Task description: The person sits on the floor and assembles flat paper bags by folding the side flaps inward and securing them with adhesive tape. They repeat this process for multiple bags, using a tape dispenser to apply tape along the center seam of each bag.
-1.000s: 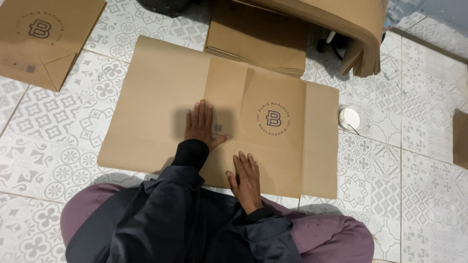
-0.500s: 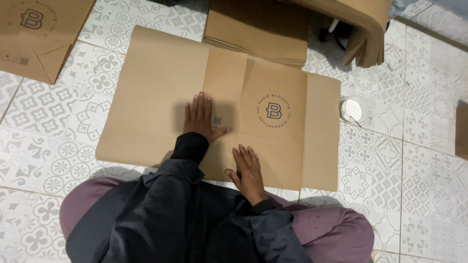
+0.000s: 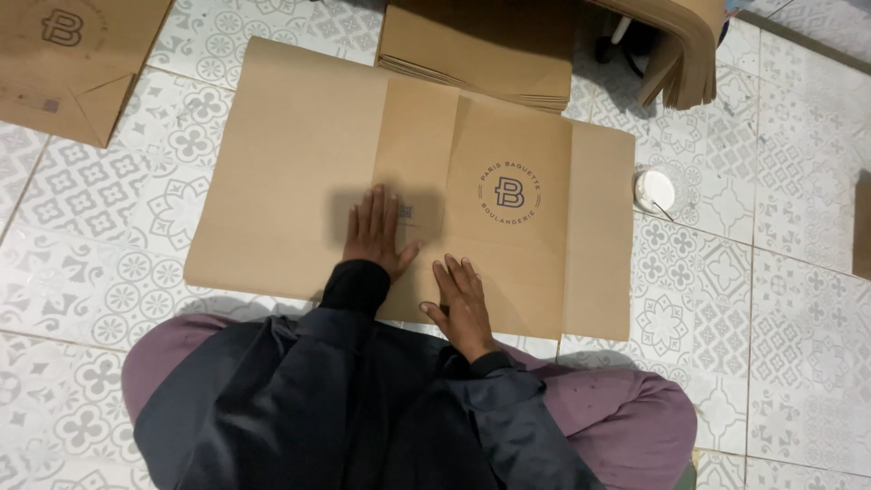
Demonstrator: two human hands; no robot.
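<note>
Both palms, left hand (image 3: 376, 231) and right hand (image 3: 463, 304), press flat, fingers spread, grasping nothing, holding the folded brown paper sheet (image 3: 299, 172) against the tiled floor (image 3: 753, 299).

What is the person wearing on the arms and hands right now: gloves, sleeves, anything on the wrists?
No gloves: the left hand and the right hand are bare. Both arms are covered to the wrist by long dark jacket sleeves with snug cuffs. No ring, watch or bracelet shows in the head view.
</note>
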